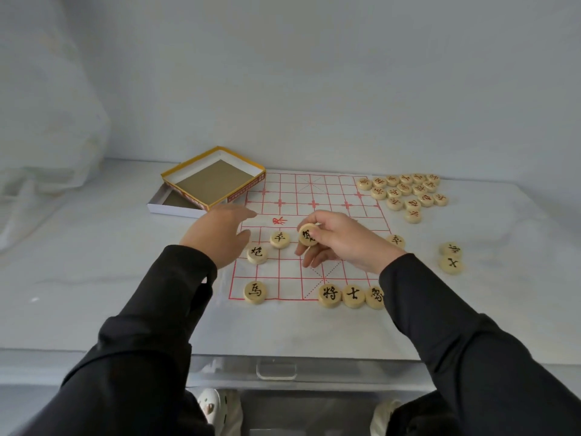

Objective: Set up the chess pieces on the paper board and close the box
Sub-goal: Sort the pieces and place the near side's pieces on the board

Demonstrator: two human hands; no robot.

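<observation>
The white cloth-covered tabletop (94, 272) runs from side to side across the middle of the view, and its covering looks faintly wrinkled. Behind the tabletop rises a plain pale grey-blue wall (314, 73). At the tabletop's far left end lies a heap of translucent white plastic sheeting (47, 127), slumped against the wall and spilling onto the surface. Below the tabletop's near edge sits a clear plastic drawer front (314, 369) with a small clear handle tab (276, 371) at its middle. Under that, close to the floor, two white slippers (210, 404) (382, 413) show, one towards each side of the handle tab.
</observation>
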